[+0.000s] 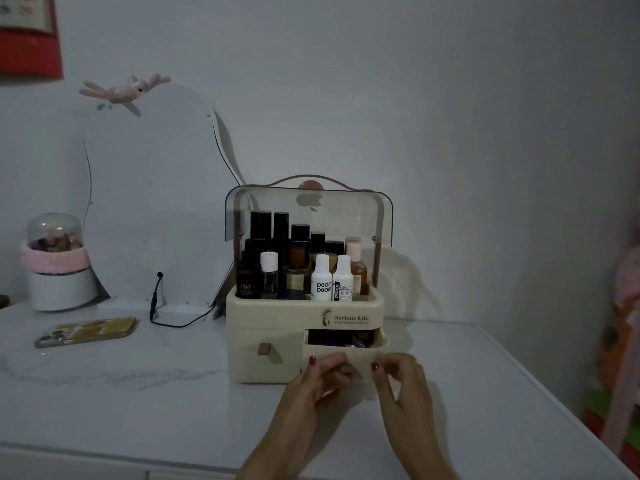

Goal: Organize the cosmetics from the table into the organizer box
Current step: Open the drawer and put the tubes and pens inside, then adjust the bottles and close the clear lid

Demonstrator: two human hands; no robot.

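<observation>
Left of centre on the surface (173, 393) I see a phone (86, 331). At centre stands the organizer box (273, 317), bottles upright on top, its lower-right drawer (360, 351) part open. My left hand (311, 386) and right hand (403, 389) pinch the drawer front with curled fingers. It looks light, stiff, smooth plastic; I'd grip its front edge.
</observation>
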